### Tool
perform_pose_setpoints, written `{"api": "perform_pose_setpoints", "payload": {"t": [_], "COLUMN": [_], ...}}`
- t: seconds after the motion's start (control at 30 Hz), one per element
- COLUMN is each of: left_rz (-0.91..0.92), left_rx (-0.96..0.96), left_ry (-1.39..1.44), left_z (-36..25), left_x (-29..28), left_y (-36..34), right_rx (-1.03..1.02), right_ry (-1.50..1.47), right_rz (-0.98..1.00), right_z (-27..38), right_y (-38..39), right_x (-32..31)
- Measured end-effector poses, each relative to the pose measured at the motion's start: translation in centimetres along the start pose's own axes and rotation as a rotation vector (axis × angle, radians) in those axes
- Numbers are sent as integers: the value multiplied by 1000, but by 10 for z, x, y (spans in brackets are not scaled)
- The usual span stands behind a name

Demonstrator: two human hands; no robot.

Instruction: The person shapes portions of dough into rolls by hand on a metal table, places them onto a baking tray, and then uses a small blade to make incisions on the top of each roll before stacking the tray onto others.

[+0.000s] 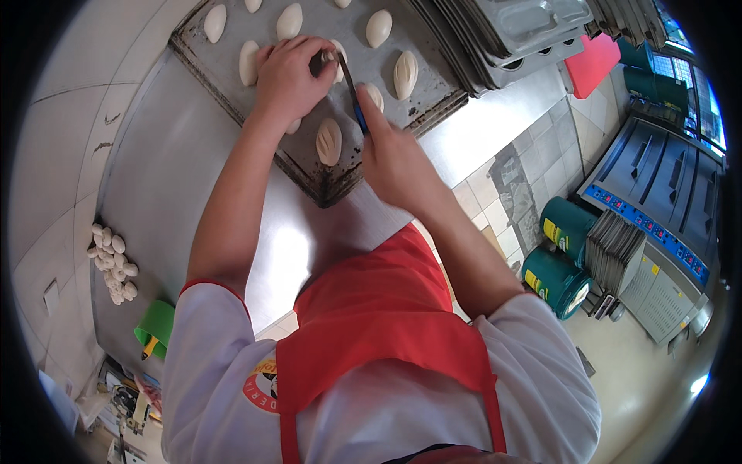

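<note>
Near twelve o'clock on the tray (224, 69), my left hand (294, 77) half-curls by a dough piece (338, 74), hold unclear, while my right hand (398, 166) clasps a knife (355, 94) that could nick my left if the dough rolls.

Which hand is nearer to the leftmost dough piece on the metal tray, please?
The left hand, below and to the right of that dough piece in the picture; the right hand, gripping a blue-handled blade, is farther off, lower and further right.
</note>
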State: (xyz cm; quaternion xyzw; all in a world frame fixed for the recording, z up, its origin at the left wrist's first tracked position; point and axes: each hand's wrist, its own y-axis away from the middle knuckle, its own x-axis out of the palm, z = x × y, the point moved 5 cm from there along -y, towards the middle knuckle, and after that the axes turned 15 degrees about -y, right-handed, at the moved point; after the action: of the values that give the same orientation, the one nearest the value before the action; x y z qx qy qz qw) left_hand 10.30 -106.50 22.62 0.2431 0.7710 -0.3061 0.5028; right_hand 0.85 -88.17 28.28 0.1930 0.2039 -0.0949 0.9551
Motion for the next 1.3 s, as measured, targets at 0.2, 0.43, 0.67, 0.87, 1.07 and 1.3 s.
{"api": "perform_pose_setpoints", "payload": {"t": [0.2,0.43,0.67,0.87,1.07,1.3], "left_rz": [-67,57,-83,94,-32,55], "left_rx": [8,20,9,51,61,40], "left_ry": [-2,-90,235,204,194,214], "left_z": [-19,-27,-37,-31,-45,-29], "left_x": [-1,37,26,37,25,22], "left_y": [-30,-63,-68,-69,-74,-70], "right_rx": [-103,14,-144,24,-107,68], "right_ry": [-29,44,-17,33,-4,16], "right_rz": [-172,-109,-239,-153,-257,-124], "right_z": [6,-22,-13,-26,-20,-16], "right_y": [-17,-47,-51,-32,-56,0], "right_x": [-45,-32,-51,-34,-58,-37]}}
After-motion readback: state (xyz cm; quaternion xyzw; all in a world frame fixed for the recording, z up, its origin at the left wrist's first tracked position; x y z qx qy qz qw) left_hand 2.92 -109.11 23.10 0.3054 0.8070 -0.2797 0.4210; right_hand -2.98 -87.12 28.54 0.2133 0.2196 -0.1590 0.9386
